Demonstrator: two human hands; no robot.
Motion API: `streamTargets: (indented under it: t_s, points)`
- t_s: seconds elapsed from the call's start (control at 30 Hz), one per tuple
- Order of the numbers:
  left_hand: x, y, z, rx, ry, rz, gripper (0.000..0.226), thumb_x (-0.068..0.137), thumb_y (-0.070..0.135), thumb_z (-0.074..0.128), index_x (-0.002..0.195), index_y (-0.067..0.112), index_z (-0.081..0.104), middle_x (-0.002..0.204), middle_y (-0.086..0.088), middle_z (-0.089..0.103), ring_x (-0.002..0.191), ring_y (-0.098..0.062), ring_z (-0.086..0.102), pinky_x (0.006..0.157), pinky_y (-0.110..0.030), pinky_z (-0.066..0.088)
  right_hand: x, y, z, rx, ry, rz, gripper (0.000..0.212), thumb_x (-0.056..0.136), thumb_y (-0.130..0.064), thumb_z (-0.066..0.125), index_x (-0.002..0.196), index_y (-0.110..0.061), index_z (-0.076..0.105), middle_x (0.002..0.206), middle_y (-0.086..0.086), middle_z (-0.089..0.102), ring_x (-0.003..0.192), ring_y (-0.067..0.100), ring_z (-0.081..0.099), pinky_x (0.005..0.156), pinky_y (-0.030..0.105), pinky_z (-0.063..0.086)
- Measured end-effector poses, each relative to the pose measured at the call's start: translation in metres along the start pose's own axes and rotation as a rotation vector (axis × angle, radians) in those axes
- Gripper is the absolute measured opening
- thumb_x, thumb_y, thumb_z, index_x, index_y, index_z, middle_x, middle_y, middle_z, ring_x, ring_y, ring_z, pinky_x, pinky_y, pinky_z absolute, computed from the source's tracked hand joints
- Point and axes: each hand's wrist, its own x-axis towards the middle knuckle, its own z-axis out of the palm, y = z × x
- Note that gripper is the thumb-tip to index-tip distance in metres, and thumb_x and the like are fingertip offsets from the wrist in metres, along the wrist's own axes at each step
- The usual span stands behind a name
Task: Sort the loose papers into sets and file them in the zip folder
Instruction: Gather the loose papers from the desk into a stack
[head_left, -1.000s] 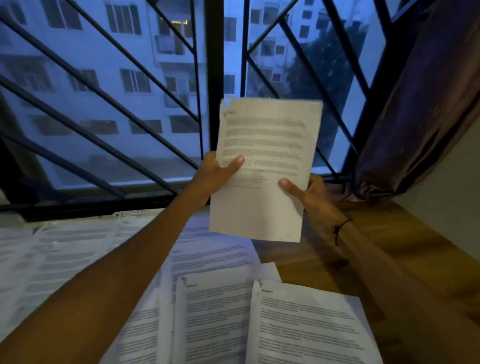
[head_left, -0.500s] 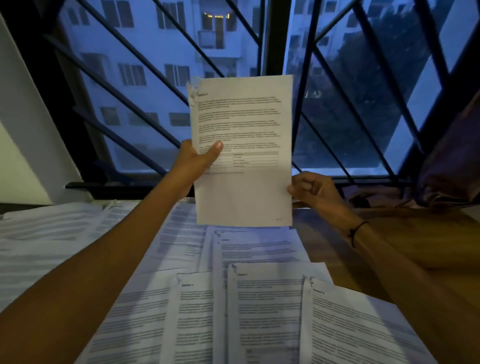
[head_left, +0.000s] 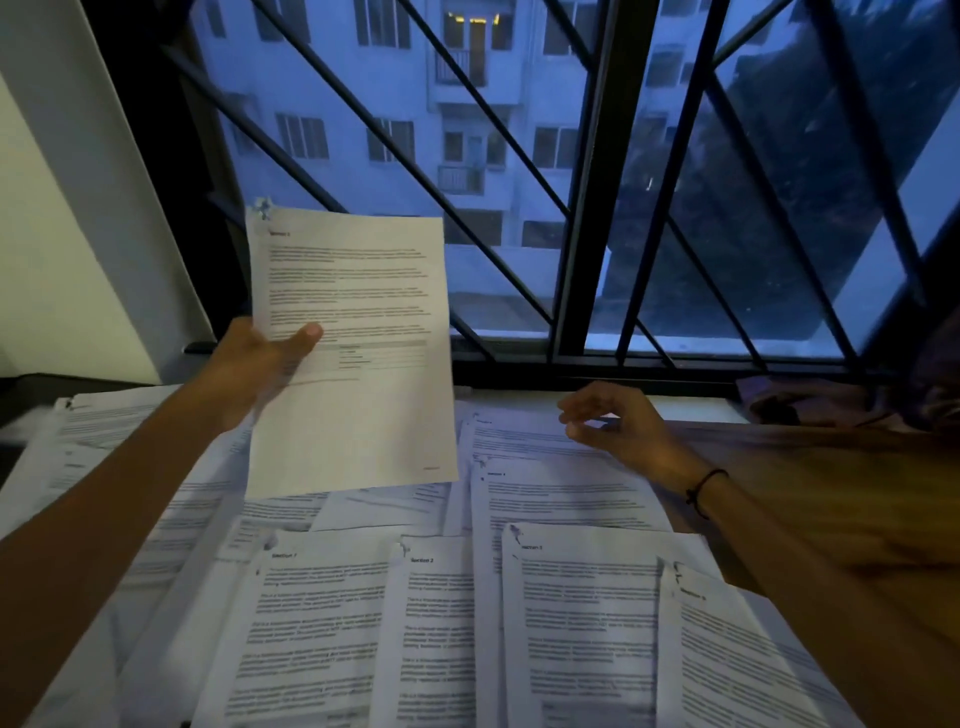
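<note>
My left hand (head_left: 265, 364) pinches a printed sheet (head_left: 358, 415) by its left edge, thumb on the front, and holds it upright above the table. The sheet has a torn upper left corner and text on its upper half. My right hand (head_left: 618, 431) hovers to the right of the sheet, apart from it, fingers loosely curled and holding nothing. Several loose printed papers (head_left: 582, 623) lie spread and overlapping on the wooden table (head_left: 810, 493) below both hands. No zip folder is in view.
A barred window (head_left: 587, 208) runs along the far edge of the table. A white wall (head_left: 57, 260) stands at the left. Dark cloth (head_left: 831, 405) lies at the far right on the sill. Bare wood shows at the right of the table.
My right hand has let go of the sheet and dropped to the right. The left hand has carried the sheet leftward and lower, and the view has turned left.
</note>
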Motion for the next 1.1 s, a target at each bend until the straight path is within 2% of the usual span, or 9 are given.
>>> streamTargets:
  t_s: [0.2,0.37,0.47,0.63,0.73,0.8,0.9,0.93,1.1]
  points:
    - [-0.005,-0.010,-0.028,0.010,0.028,-0.066,0.045,0.093,0.023,0.072,0.135,0.012,0.062,0.124,-0.005,0.071,0.106,-0.020,0.070,0.095,-0.040,0.053,0.006,0.005,0.022,-0.187,-0.074,-0.033,0.034,0.087,-0.026,0.080,0.116,-0.035,0.067,0.121,-0.015,0.064,0.117,0.004,0.055,0.091,0.021,0.042]
    - [-0.011,-0.018,-0.044,0.006,0.026,-0.094,0.041,0.094,0.021,0.070,0.133,0.011,0.063,0.115,-0.001,0.074,0.091,-0.013,0.075,0.085,-0.034,0.057,0.016,0.013,0.039,-0.328,-0.117,-0.068,0.043,0.081,-0.064,0.071,0.120,-0.046,0.061,0.122,-0.028,0.054,0.123,0.003,0.048,0.110,0.045,0.040]
    - [-0.016,-0.022,-0.061,0.024,0.021,-0.097,0.041,0.093,0.018,0.070,0.133,0.015,0.063,0.118,-0.002,0.075,0.103,-0.021,0.075,0.092,-0.041,0.057,0.024,0.014,0.048,-0.362,-0.136,-0.110,0.053,0.077,-0.082,0.058,0.119,-0.050,0.059,0.124,-0.021,0.055,0.123,0.009,0.049,0.110,0.053,0.037]
    - [-0.022,-0.026,-0.091,0.018,0.069,-0.131,0.044,0.091,0.020,0.072,0.133,0.009,0.063,0.118,-0.006,0.075,0.105,-0.026,0.073,0.098,-0.047,0.055,0.040,0.008,0.066,-0.382,-0.163,-0.156,0.048,0.079,-0.072,0.063,0.119,-0.045,0.062,0.119,-0.019,0.056,0.114,0.008,0.049,0.106,0.056,0.038]
    - [-0.028,-0.028,-0.099,-0.002,0.082,-0.150,0.027,0.096,0.013,0.066,0.123,0.009,0.066,0.097,0.006,0.079,0.084,-0.011,0.077,0.072,-0.026,0.062,0.048,0.003,0.078,-0.383,-0.173,-0.173,0.038,0.083,-0.055,0.071,0.118,-0.045,0.062,0.118,-0.019,0.056,0.114,0.010,0.049,0.106,0.058,0.036]
    - [-0.030,-0.030,-0.104,-0.005,0.085,-0.153,0.022,0.097,0.013,0.066,0.119,0.011,0.067,0.091,0.010,0.079,0.079,-0.007,0.076,0.065,-0.020,0.060,0.052,-0.002,0.084,-0.380,-0.178,-0.176,0.038,0.082,-0.055,0.070,0.117,-0.047,0.061,0.118,-0.017,0.056,0.114,0.013,0.051,0.105,0.058,0.037]
    - [-0.031,-0.032,-0.108,0.009,0.096,-0.163,0.032,0.095,0.018,0.070,0.125,0.007,0.068,0.108,0.000,0.078,0.095,-0.015,0.075,0.090,-0.034,0.059,0.058,-0.005,0.087,-0.403,-0.202,-0.173,0.044,0.078,-0.066,0.063,0.119,-0.048,0.059,0.119,-0.016,0.056,0.114,0.016,0.054,0.102,0.058,0.041]
    - [-0.031,-0.032,-0.108,0.006,0.090,-0.173,0.028,0.095,0.017,0.069,0.121,0.008,0.069,0.105,0.001,0.078,0.094,-0.015,0.076,0.091,-0.034,0.060,0.059,-0.004,0.086,-0.407,-0.208,-0.164,0.047,0.078,-0.068,0.063,0.120,-0.047,0.059,0.119,-0.016,0.056,0.114,0.015,0.054,0.101,0.058,0.042]
    - [-0.032,-0.028,-0.094,-0.013,0.043,-0.183,0.013,0.097,0.011,0.066,0.109,0.013,0.069,0.089,0.009,0.079,0.079,-0.005,0.076,0.063,-0.016,0.059,0.060,0.002,0.073,-0.444,-0.209,-0.083,0.050,0.076,-0.066,0.068,0.121,-0.045,0.057,0.119,-0.015,0.054,0.116,0.013,0.049,0.104,0.056,0.039]
